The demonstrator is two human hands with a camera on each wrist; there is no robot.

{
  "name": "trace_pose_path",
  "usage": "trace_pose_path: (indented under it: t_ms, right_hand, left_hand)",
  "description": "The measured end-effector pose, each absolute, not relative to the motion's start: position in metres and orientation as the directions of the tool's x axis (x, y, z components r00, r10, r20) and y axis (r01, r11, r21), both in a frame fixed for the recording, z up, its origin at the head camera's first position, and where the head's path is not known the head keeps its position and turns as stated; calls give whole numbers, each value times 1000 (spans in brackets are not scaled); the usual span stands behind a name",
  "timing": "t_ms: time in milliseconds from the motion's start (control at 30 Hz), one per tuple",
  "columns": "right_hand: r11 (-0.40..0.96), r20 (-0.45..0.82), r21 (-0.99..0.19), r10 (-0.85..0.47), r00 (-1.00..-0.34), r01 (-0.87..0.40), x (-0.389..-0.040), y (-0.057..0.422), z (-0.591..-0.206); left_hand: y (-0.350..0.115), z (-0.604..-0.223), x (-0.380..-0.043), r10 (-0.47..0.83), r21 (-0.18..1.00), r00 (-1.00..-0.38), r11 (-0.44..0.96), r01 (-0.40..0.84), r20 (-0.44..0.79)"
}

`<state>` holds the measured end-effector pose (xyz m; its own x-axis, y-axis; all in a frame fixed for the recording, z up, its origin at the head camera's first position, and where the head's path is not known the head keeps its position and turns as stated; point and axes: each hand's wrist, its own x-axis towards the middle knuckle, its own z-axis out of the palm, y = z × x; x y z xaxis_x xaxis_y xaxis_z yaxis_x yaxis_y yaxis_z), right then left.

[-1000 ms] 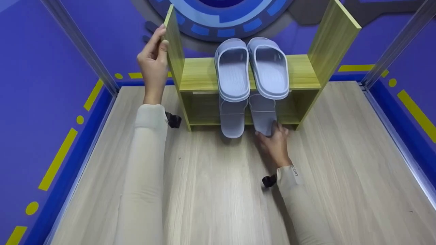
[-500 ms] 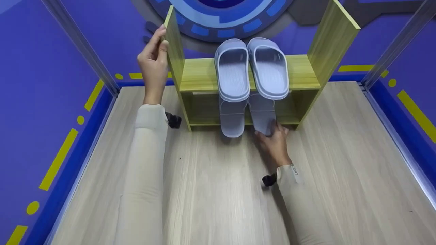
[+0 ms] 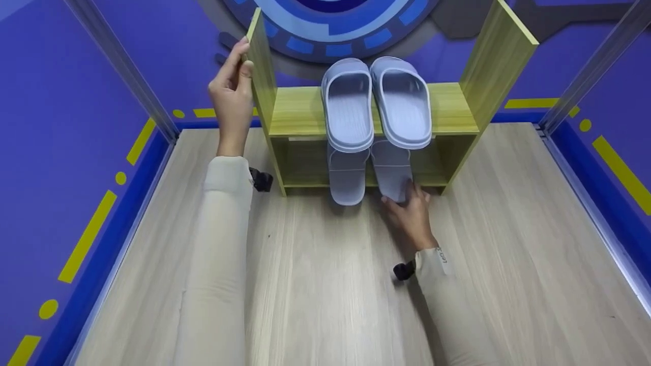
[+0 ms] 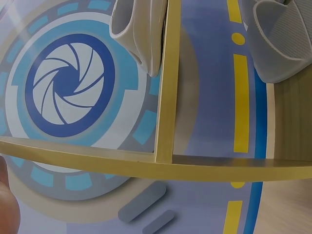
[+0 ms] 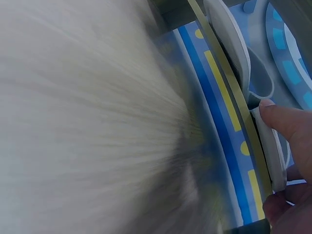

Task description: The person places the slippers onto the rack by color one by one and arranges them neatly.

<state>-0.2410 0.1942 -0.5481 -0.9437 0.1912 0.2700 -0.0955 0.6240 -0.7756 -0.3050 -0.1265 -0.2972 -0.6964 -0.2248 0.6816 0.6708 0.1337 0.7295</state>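
A small yellow-green wooden shoe rack (image 3: 305, 109) stands at the back with two tall side boards. My left hand (image 3: 231, 99) holds the front upper part of its left board, fingertips and thumb at the edge. Two light blue-grey slippers, left (image 3: 348, 112) and right (image 3: 404, 109), lie side by side on the upper shelf, heels forward. Below, a second pair sticks out past the lower shelf: a left slipper (image 3: 347, 185) and a right slipper (image 3: 392, 175). My right hand (image 3: 413, 216) grips that right slipper's heel, thumb on one side and fingers on the other; its front is hidden.
The rack rests on a pale wood-grain surface (image 3: 315, 284). Blue panels (image 3: 66, 152) with yellow markings and metal corner posts (image 3: 122, 66) enclose the back and sides. The rack's right side board (image 3: 493, 66) rises beside the upper slippers.
Almost nothing differs. My left hand shifts very slightly to the right at the side board; the right hand stays on the slipper's heel, and the slippers keep their places.
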Motion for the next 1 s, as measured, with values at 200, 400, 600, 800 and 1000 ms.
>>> trace_pose_path:
  t_ms: [200, 400, 600, 800, 1000]
  right_hand:
    - [598, 234, -796, 168, -958, -90, -240, 200, -547]
    - [611, 158, -790, 128, -979, -48, -239, 206, -541]
    - [640, 87, -768, 85, -993, -13, -240, 216, -529]
    - [692, 37, -722, 14, -999, -17, -242, 232, -517]
    - [741, 62, -667, -43, -997, -74, -240, 251, -505]
  left_hand:
    - [-126, -300, -310, -221, 730, -697, 141, 669, 682]
    - [-128, -301, -311, -188, 723, -698, 196, 662, 691]
    - [-139, -306, -321, -126, 688, -687, 297, 662, 715]
    - [-150, -312, -323, -5, 596, -665, 447, 667, 747]
    - [-147, -328, -312, 53, 502, -662, 608, 615, 748]
